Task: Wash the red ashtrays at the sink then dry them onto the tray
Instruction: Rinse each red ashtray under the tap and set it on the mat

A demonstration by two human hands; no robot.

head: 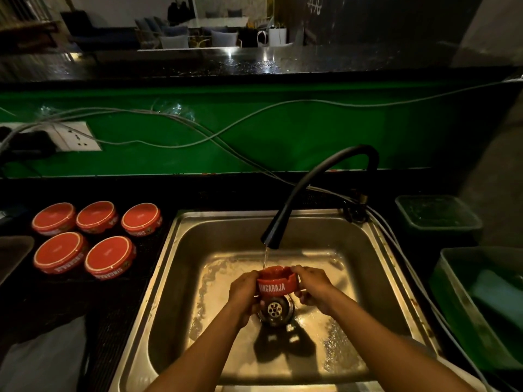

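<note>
I hold a red ashtray (277,282) with white lettering over the drain of the steel sink (181,250), under a thin stream of water from the black tap (305,193). My left hand (242,295) grips its left side and my right hand (312,287) grips its right side. Several more red ashtrays (85,239) lie upside down on a dark surface (25,295) left of the sink; I cannot tell whether that surface is a tray.
The drain (275,309) sits just below the held ashtray. Green plastic tubs (481,301) stand to the right of the sink. Loose cables (198,128) run along the green wall, and a socket plate (76,135) is at the left. A grey cloth (48,360) lies at lower left.
</note>
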